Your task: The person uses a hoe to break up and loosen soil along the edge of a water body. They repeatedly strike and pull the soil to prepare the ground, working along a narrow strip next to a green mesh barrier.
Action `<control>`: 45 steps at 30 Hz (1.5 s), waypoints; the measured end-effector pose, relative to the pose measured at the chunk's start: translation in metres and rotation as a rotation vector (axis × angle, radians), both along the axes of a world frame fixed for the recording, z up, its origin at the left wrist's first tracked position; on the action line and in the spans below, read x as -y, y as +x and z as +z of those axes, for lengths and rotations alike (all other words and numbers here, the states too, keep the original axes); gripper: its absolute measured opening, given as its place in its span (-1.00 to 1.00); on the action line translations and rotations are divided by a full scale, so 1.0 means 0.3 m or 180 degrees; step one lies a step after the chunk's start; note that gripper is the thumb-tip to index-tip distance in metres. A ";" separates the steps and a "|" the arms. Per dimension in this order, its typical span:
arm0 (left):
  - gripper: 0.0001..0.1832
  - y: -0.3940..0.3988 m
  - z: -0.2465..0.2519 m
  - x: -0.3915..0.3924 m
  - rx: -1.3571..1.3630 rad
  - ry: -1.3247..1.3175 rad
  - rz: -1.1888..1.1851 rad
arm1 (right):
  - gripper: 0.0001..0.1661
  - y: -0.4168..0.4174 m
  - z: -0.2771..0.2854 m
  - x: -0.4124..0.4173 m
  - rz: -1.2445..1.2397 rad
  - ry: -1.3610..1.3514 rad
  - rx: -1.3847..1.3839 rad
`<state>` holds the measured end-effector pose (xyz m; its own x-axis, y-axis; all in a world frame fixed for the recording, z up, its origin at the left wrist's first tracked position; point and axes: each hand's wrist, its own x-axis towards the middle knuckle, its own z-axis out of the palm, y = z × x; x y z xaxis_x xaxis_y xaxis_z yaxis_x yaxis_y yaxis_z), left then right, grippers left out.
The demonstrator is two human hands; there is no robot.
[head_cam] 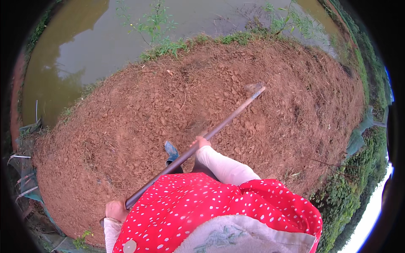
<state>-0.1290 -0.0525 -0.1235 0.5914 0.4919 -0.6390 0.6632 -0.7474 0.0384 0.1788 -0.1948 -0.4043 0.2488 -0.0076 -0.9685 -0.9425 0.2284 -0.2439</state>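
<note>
Across my front runs a hoe with a long brown handle [221, 125], slanting from lower left to upper right. Near the handle's rear end my left hand [116, 210] is wrapped around it. My right hand [201, 142] grips the shaft farther along, close to its middle. The hoe's blade [253, 87] rests on or just in the broken reddish soil [218, 85], and its lower edge is hard to make out. One blue boot [171, 151] shows just behind the handle, on the dirt.
Murky pond water [104, 47] borders the soil bank beyond a fringe of green weeds [167, 47]. Netting [27, 164] on sticks stands at the left edge. At the right are more green netting [359, 136] and dense bushes [345, 186]. Dry straw lies over the soil.
</note>
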 end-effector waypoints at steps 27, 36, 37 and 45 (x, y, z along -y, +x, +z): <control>-0.74 0.015 -0.031 -0.029 0.0135 -0.0071 -0.0037 | -0.83 -0.002 0.002 0.031 -0.0084 0.0163 -0.0106; -0.78 -0.176 -0.172 -0.041 -0.0001 0.0431 -0.0073 | -0.80 -0.071 0.073 0.031 -0.0080 0.0490 -0.0448; -0.78 -0.157 -0.198 -0.031 0.0063 0.0503 -0.0090 | -0.81 -0.027 0.093 0.037 -0.0191 0.0568 -0.0356; -0.76 0.166 -0.248 0.003 0.0586 -0.0090 -0.0234 | -0.90 0.316 0.175 0.136 -0.0433 0.0528 0.0903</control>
<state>-0.0790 -0.0534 -0.1980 0.7330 0.4266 -0.5298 0.5869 -0.7904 0.1755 0.2736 -0.2355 -0.3517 0.5155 0.0924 -0.8519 -0.8008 0.4057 -0.4406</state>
